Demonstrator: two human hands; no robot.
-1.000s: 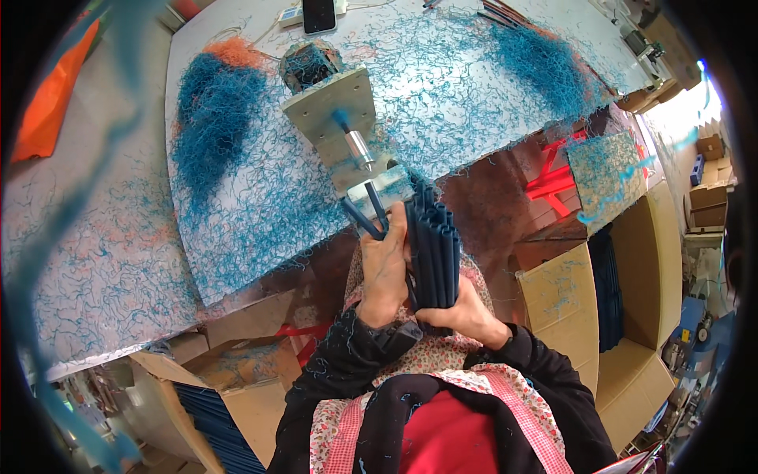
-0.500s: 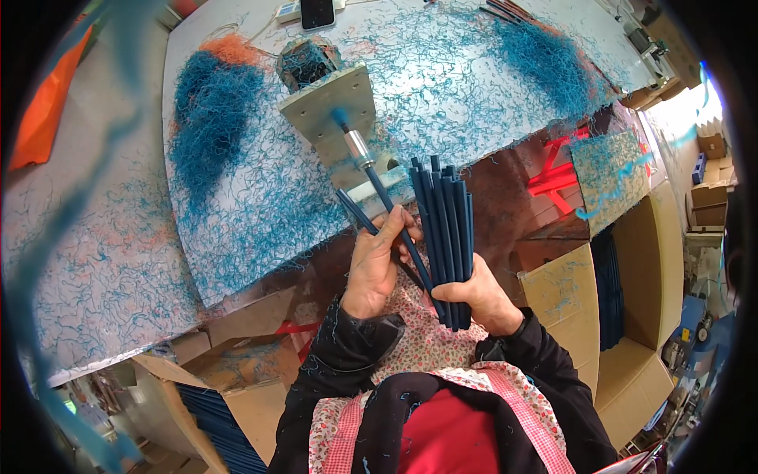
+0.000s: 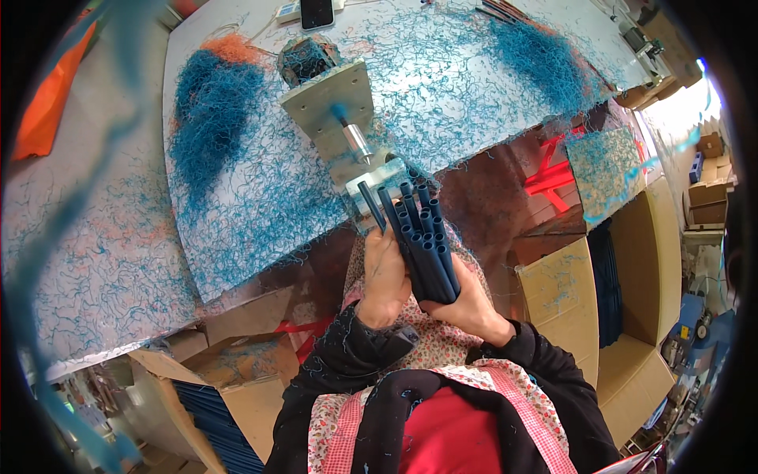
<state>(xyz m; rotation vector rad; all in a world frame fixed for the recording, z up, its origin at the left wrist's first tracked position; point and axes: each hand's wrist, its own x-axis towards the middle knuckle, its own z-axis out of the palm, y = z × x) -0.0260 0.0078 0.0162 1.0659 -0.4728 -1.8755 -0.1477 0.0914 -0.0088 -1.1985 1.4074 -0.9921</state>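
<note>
A bundle of dark blue plastic tubes (image 3: 426, 257) is gripped in my right hand (image 3: 471, 306), with the hollow upper ends tilted toward the camera. My left hand (image 3: 384, 276) lies against the bundle's left side, its fingers closed round a single dark blue tube (image 3: 372, 207) that leans apart from the rest. Just beyond the tube ends is a bench machine with a silver metal spindle (image 3: 358, 144), a pale mounting plate (image 3: 328, 99) and a whitish block (image 3: 376, 180). Nothing sits at the spindle's tip. My left fingertips are partly hidden by the tubes.
Curly blue shavings cover the white table (image 3: 260, 261), heaped into a left pile (image 3: 209, 118) and a right pile (image 3: 545, 67). A phone (image 3: 317, 13) lies at the back. Cardboard boxes holding blue tubes stand at right (image 3: 557, 288) and lower left (image 3: 253, 411). A red stool frame (image 3: 551, 178) is under the table.
The tube that was at the spindle has come away from it. My left hand has moved in against the bundle, and the bundle's upper ends have tilted toward the camera.
</note>
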